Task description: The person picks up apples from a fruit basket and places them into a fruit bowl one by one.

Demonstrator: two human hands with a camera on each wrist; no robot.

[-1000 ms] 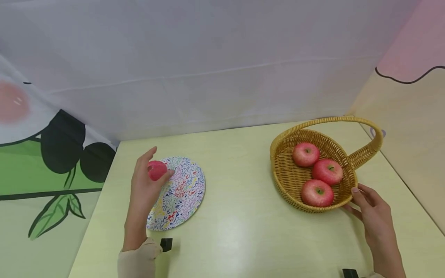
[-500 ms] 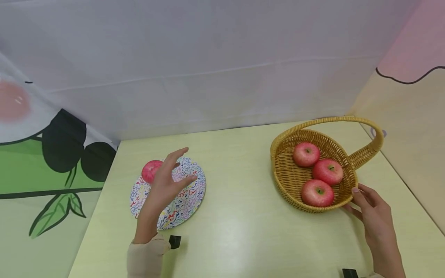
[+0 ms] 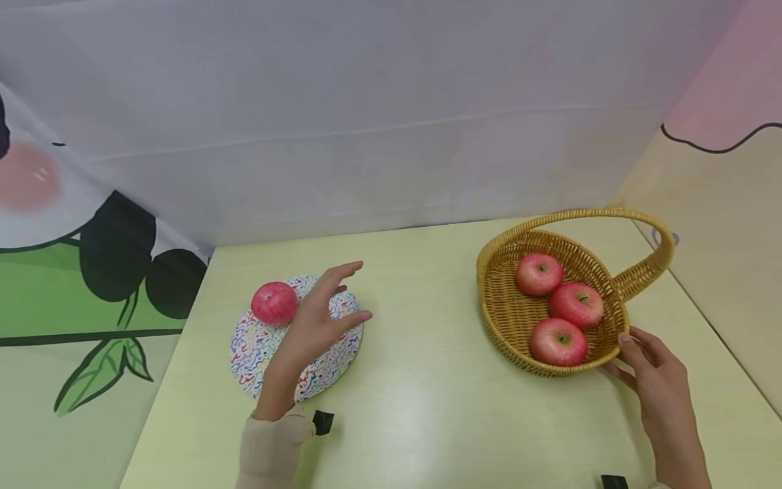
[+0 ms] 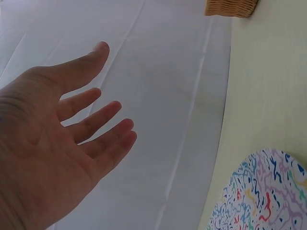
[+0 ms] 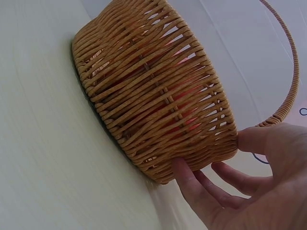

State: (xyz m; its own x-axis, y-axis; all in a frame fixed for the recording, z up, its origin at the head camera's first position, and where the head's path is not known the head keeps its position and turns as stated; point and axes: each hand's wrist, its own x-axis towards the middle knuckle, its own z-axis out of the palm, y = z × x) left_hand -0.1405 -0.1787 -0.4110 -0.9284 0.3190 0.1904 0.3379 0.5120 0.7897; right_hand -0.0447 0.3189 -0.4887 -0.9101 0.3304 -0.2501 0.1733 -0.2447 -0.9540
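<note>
A red apple [image 3: 275, 303] rests on the back left part of a round plate [image 3: 247, 353] with colourful squiggles. My left hand [image 3: 314, 326] hovers over the plate, just right of the apple, and holds nothing. In the left wrist view its fingers [image 4: 91, 127] are spread and slightly bent. On the right stands a wicker basket [image 3: 507, 339] with a tall arched handle, holding three red apples [image 3: 559, 341]. My right hand [image 3: 662, 380] holds the basket's near right edge. The right wrist view has the thumb at the rim and fingertips against the woven side [image 5: 158, 96].
Everything stands on a pale wooden table [image 3: 415, 380]. A whitish cloth [image 3: 391, 156] hangs behind its back edge. Printed panels border it, with a green leaf and dark shapes [image 3: 119, 251] on the left. The table's surface lies between plate and basket.
My left hand has let go of the apple, left it on the plate and moved to the right with fingers apart. My right hand stays at the basket.
</note>
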